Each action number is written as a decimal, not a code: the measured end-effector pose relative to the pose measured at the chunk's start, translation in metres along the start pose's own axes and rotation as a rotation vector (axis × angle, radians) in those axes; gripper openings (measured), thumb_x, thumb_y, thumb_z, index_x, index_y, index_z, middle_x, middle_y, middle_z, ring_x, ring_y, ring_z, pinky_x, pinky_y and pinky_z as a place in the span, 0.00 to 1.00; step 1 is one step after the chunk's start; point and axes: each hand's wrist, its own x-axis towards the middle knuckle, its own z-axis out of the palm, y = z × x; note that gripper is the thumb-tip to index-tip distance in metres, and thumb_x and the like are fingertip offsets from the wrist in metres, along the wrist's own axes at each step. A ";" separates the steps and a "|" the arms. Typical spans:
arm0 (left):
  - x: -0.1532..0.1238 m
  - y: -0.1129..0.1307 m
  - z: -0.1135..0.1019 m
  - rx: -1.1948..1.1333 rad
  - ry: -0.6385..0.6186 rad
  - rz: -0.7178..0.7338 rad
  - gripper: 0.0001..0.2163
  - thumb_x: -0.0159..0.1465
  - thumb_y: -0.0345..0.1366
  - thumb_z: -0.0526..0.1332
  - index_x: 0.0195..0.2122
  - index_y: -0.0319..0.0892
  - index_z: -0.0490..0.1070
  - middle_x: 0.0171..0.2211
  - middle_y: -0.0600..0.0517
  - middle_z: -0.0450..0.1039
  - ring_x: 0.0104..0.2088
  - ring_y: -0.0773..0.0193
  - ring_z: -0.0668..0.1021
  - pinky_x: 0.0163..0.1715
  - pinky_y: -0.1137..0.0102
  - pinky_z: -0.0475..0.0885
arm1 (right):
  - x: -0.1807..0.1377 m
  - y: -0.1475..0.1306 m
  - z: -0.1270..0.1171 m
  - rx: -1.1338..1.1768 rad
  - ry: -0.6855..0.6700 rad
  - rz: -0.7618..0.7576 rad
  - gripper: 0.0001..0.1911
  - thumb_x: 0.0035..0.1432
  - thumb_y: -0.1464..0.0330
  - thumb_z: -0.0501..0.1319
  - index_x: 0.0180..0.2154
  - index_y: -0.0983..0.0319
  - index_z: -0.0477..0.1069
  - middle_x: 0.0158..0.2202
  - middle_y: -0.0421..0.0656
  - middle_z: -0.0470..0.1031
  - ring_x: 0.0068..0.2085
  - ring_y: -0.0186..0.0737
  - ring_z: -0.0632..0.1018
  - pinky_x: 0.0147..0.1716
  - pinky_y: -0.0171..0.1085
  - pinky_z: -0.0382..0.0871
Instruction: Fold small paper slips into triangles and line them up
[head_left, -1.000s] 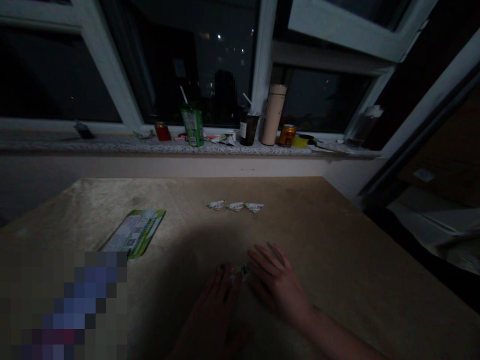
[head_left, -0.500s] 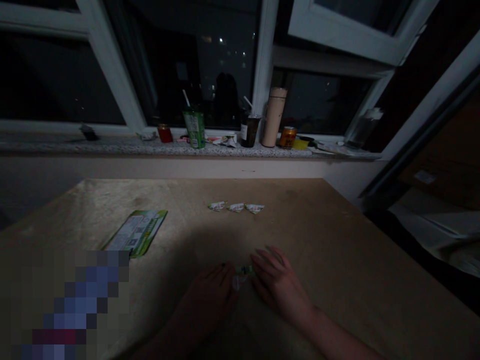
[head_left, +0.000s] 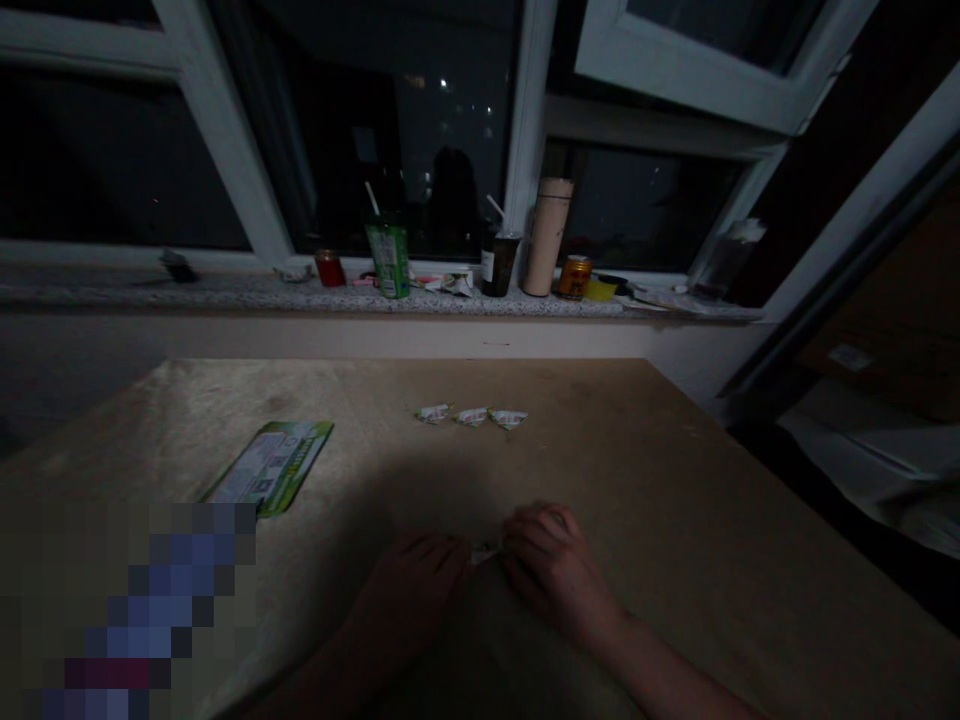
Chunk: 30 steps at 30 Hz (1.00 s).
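Near the front of the table, my left hand (head_left: 424, 575) and my right hand (head_left: 551, 570) face each other. Their curled fingertips pinch a small green-and-white wrapper (head_left: 484, 552) from both sides. Only a thin part of the wrapper shows between them; fingers and dim light hide the rest. Farther back lie three small folded wrappers in a row: a left one (head_left: 433, 414), a middle one (head_left: 472, 417) and a right one (head_left: 508, 419), each roughly triangular. To the left of my hands a green-and-white printed pouch (head_left: 274, 468) lies on the table.
The brown table (head_left: 637, 480) meets a wall below a speckled windowsill (head_left: 262, 293). On the sill stand a green cup with a straw (head_left: 388, 260), a dark drink cup (head_left: 499, 265), a pink flask (head_left: 547, 240) and an orange can (head_left: 574, 278). A blurred-out patch (head_left: 157, 610) covers the lower left.
The fingers of my right hand have curled in from a more stretched pose. The wrapper between my hands now shows as a narrower strip.
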 end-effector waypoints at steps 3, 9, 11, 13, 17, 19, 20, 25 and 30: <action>0.004 -0.002 -0.004 -0.071 -0.005 -0.078 0.12 0.67 0.29 0.49 0.39 0.42 0.72 0.36 0.50 0.78 0.36 0.59 0.78 0.40 0.62 0.69 | 0.001 0.002 0.001 0.042 -0.002 0.034 0.03 0.59 0.69 0.60 0.35 0.58 0.73 0.36 0.41 0.77 0.42 0.40 0.73 0.46 0.43 0.59; 0.006 -0.010 -0.003 -0.260 0.048 -0.202 0.12 0.68 0.33 0.50 0.41 0.43 0.73 0.38 0.52 0.77 0.40 0.60 0.77 0.44 0.62 0.67 | 0.005 0.005 0.004 0.091 -0.043 0.156 0.06 0.56 0.69 0.63 0.27 0.59 0.70 0.30 0.39 0.74 0.38 0.38 0.72 0.41 0.40 0.59; 0.006 -0.012 -0.001 -0.298 0.069 -0.221 0.12 0.68 0.34 0.50 0.42 0.44 0.73 0.39 0.52 0.77 0.40 0.61 0.77 0.44 0.63 0.67 | 0.007 0.006 0.005 0.099 -0.057 0.217 0.07 0.54 0.69 0.65 0.26 0.60 0.69 0.30 0.38 0.72 0.37 0.38 0.72 0.40 0.39 0.59; 0.006 -0.014 0.001 -0.318 0.075 -0.231 0.11 0.67 0.35 0.51 0.42 0.44 0.73 0.39 0.53 0.77 0.39 0.61 0.77 0.44 0.64 0.68 | 0.008 0.008 0.005 0.100 -0.067 0.260 0.08 0.54 0.69 0.65 0.24 0.60 0.69 0.30 0.38 0.71 0.37 0.38 0.72 0.39 0.38 0.59; 0.008 -0.015 0.002 -0.330 0.063 -0.242 0.11 0.67 0.34 0.51 0.42 0.44 0.73 0.39 0.53 0.77 0.39 0.61 0.77 0.44 0.64 0.69 | 0.008 0.009 0.007 0.118 -0.072 0.294 0.08 0.53 0.71 0.65 0.24 0.60 0.68 0.30 0.38 0.71 0.38 0.38 0.72 0.39 0.38 0.58; 0.009 -0.016 0.002 -0.332 0.064 -0.238 0.12 0.67 0.33 0.49 0.42 0.44 0.73 0.39 0.52 0.77 0.40 0.61 0.77 0.45 0.64 0.68 | 0.008 0.009 0.008 0.123 -0.050 0.320 0.08 0.50 0.71 0.66 0.27 0.61 0.67 0.32 0.38 0.72 0.38 0.39 0.72 0.39 0.38 0.58; 0.009 -0.016 0.003 -0.332 0.063 -0.236 0.13 0.67 0.32 0.49 0.42 0.43 0.73 0.40 0.52 0.77 0.40 0.61 0.77 0.45 0.64 0.68 | 0.008 0.008 0.009 0.125 -0.039 0.333 0.08 0.49 0.71 0.67 0.29 0.60 0.67 0.32 0.38 0.72 0.38 0.39 0.72 0.39 0.38 0.58; 0.010 -0.017 0.005 -0.313 0.048 -0.245 0.13 0.67 0.32 0.49 0.43 0.43 0.73 0.41 0.51 0.76 0.41 0.60 0.76 0.46 0.63 0.68 | 0.011 0.008 0.008 0.103 -0.072 0.319 0.06 0.52 0.69 0.65 0.33 0.57 0.70 0.33 0.39 0.73 0.39 0.41 0.72 0.40 0.39 0.58; 0.009 -0.017 0.011 -0.309 0.048 -0.262 0.15 0.65 0.32 0.51 0.52 0.43 0.67 0.47 0.49 0.74 0.45 0.59 0.75 0.47 0.63 0.69 | 0.013 0.009 0.008 0.108 -0.091 0.326 0.04 0.55 0.69 0.63 0.28 0.58 0.70 0.32 0.38 0.74 0.39 0.40 0.73 0.40 0.39 0.58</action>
